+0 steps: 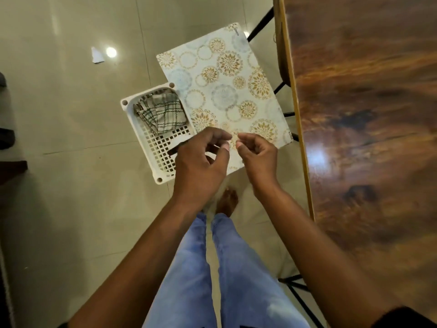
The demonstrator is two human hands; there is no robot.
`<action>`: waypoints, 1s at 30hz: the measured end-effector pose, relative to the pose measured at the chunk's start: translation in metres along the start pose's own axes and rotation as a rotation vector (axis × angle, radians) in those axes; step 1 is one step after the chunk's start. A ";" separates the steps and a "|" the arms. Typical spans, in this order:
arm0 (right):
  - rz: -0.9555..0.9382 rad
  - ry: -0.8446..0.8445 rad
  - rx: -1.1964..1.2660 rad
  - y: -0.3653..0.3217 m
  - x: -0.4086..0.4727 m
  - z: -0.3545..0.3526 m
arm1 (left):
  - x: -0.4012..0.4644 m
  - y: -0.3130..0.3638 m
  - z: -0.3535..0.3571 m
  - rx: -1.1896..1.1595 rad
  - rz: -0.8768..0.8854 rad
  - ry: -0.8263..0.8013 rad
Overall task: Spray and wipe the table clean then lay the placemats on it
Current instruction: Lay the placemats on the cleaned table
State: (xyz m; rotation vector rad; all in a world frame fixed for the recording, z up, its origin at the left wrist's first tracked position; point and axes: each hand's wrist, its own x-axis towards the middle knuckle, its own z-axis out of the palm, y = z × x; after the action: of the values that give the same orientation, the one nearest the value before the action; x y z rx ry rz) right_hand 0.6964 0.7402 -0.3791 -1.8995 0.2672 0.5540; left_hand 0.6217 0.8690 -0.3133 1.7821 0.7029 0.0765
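Observation:
A stack of floral-patterned placemats (224,91) lies low down beside the table, with its near corner hidden under my hands. The glossy dark wooden table (366,114) runs along the right. A checked wiping cloth (160,112) sits crumpled in a white perforated basket (163,147) left of the placemats. My left hand (201,159) hovers over the line where basket and placemats meet, its fingers loosely curled and nothing visibly in them. My right hand (257,155) hovers over the placemats' near edge, fingers loosely curled, holding nothing that I can see.
Black metal table legs (260,24) stand between the placemats and the table. A scrap of white paper (97,55) lies on the tiled floor at the far left. My bare foot (227,202) and jeans are below my hands. A white and dark object (179,144) lies in the basket, partly hidden by my left hand.

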 end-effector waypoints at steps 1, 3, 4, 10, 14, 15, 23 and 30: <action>0.051 0.010 0.017 0.010 -0.002 -0.004 | -0.004 -0.010 0.008 0.001 -0.045 -0.043; 0.156 0.038 0.034 0.032 -0.003 -0.010 | -0.008 -0.036 0.024 -0.001 -0.174 -0.121; 0.206 0.056 0.034 0.041 -0.001 -0.012 | -0.008 -0.048 0.031 -0.018 -0.262 -0.158; 0.503 0.182 0.047 0.090 0.026 -0.010 | -0.003 -0.100 0.085 -0.233 -0.930 -0.185; 0.650 0.212 0.145 0.110 0.051 0.003 | 0.007 -0.112 0.111 -0.370 -1.156 -0.080; 0.669 0.218 0.195 0.113 0.057 0.005 | 0.009 -0.117 0.116 -0.404 -1.172 -0.052; 0.719 0.296 0.539 0.118 0.085 0.014 | 0.040 -0.163 0.135 -0.543 -1.200 0.074; 0.760 0.341 0.614 0.118 0.082 0.015 | 0.042 -0.177 0.148 -0.477 -1.083 0.217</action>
State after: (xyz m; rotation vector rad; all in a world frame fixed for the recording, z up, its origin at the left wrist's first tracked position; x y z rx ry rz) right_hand 0.7127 0.7144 -0.5207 -1.2346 1.2618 0.5473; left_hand 0.6400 0.7916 -0.5340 0.7829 1.5712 -0.2761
